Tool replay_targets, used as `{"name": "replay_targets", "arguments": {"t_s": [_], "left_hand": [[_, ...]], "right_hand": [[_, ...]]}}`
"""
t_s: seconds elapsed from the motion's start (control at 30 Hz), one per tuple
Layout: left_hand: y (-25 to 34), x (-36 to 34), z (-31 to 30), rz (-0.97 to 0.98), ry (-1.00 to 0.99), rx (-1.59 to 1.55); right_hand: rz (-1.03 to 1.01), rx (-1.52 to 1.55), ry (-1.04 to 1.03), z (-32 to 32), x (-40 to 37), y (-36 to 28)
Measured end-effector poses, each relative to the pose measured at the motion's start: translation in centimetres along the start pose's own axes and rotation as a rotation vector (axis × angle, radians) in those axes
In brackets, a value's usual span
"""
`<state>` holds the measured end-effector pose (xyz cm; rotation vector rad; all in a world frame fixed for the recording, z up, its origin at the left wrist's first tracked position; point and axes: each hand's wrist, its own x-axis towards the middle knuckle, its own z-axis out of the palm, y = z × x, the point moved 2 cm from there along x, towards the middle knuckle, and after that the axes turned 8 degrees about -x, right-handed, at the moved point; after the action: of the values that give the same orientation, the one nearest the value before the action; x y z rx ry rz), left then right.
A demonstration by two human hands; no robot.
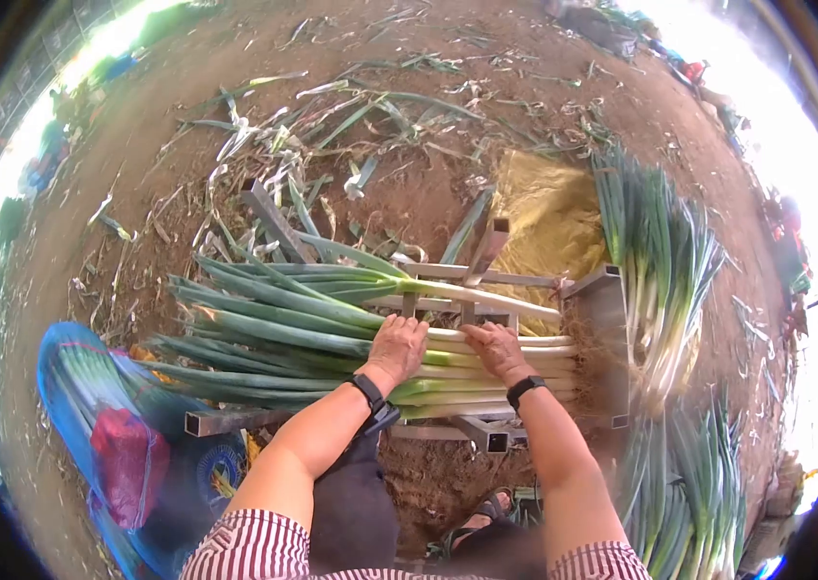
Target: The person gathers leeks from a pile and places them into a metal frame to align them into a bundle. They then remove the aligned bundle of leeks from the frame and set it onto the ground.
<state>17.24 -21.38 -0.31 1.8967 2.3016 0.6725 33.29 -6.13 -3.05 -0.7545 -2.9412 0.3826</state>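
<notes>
Long leeks (283, 333) lie side by side on a metal frame (278, 224), green leaves to the left and rooted white ends against a metal plate (608, 338) at the right. My left hand (397, 346) rests over the stalks where green turns pale, its fingers curled down onto them. Just to its right, my right hand (498, 350) lies on the white stalks with bent fingers pressed on them. One leek (477, 294) crosses the frame a little beyond both hands. The fingertips are partly hidden among the stalks.
More leeks lie in piles at the right (656, 251) and lower right (689, 483). A yellow sheet (549, 217) is on the soil behind the frame. At the lower left is a blue bag (66, 353) with a red bundle (127, 464). Leaf scraps litter the ground. Upright metal posts rise from the frame.
</notes>
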Motion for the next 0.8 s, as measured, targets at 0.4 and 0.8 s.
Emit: {"name": "replay_targets", "arguments": {"t_s": [0.4,0.8], "left_hand": [[-0.3,-0.1,0.8,0.028,0.079,0.001],[0.1,-0.1,0.1,0.008,0.075,-0.014]], "right_hand": [[0.252,-0.084,0.273,-4.2,1.8,3.6],[0.234,-0.153,0.114,-1.3,4.3,4.0]]}}
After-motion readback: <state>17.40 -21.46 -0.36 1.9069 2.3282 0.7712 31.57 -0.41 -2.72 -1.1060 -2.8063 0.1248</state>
